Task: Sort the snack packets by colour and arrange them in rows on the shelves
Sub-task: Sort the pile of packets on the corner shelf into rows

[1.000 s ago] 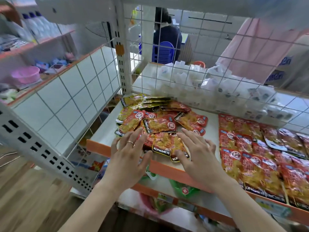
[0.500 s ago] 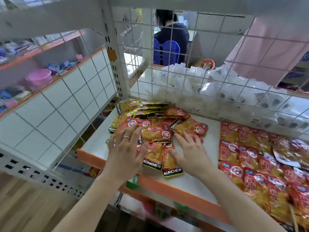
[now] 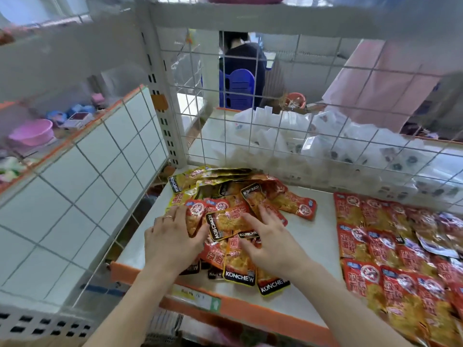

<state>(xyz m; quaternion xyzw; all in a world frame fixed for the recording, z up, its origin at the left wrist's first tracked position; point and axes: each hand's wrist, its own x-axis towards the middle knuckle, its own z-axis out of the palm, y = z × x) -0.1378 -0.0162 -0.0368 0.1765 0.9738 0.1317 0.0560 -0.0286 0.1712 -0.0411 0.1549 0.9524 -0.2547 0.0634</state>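
A loose heap of red and yellow KONCHEW snack packets [image 3: 253, 196] lies on the left part of the white shelf [image 3: 313, 244]. Yellow packets [image 3: 193, 175] show at the heap's back left, while red ones lie on top and in front. My left hand [image 3: 172, 239] rests flat on the heap's left side, with its thumb against a red packet [image 3: 225, 221]. My right hand [image 3: 271, 240] lies on the heap's right side with fingers spread. Rows of red packets [image 3: 400, 249] cover the right part of the shelf.
A wire grid [image 3: 275, 136] backs the shelf, with white packets [image 3: 325, 141] piled behind it. A white panel with a grid [image 3: 82, 184] and a perforated post [image 3: 162, 116] close the left side. The shelf's orange front edge [image 3: 250, 309] runs below my wrists. A person sits on a blue chair beyond the grid.
Both hands have moved forward from the shelf's front edge onto the heap and closer together, bunching the packets. The view has come nearer to the shelf.
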